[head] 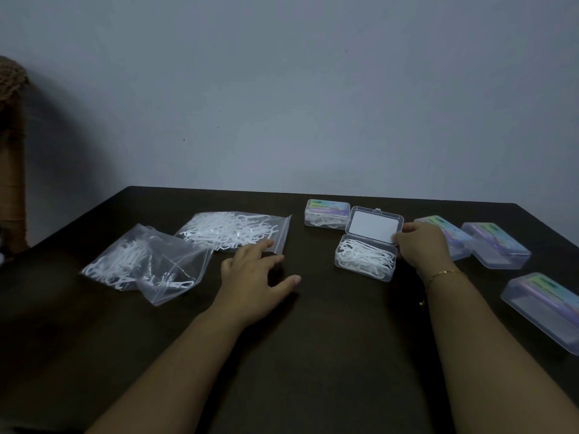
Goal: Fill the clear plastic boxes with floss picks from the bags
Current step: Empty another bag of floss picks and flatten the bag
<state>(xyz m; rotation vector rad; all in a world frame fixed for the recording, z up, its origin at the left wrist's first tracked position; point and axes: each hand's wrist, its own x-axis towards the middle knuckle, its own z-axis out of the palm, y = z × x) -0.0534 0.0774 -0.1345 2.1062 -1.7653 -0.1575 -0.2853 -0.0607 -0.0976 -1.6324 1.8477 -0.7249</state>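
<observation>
Head view looks down on a dark, matte table (313, 355) set against a plain grey wall (282, 89). Near the middle right sits an open box (365, 260) of clear, thin plastic, rectangular with rounded corners, heaped to the rim with white floss picks (363, 255), slim curved handles tangled together. Its hinged lid (374, 227) stands tilted back, a white rectangular card showing through it. The right hand (421, 245), a thin gold bracelet (443, 274) at the wrist, is curled against the box's right side, thumb touching the lid's edge; how firmly it grips cannot be told. The left hand (250, 277) lies flat and spread over the table, holding nothing, its fingertips touching the near edge of a zip bag (235, 230), a glossy, crinkled, clear pouch lying flat and full of white picks. A second zip bag (144, 261), more crumpled and with its mouth gaping, lies to the left. Just behind the open box is a closed box (327, 214) holding picks, topped by a pastel label. Three more closed boxes (498, 245) with pastel labels lie to the right.
</observation>
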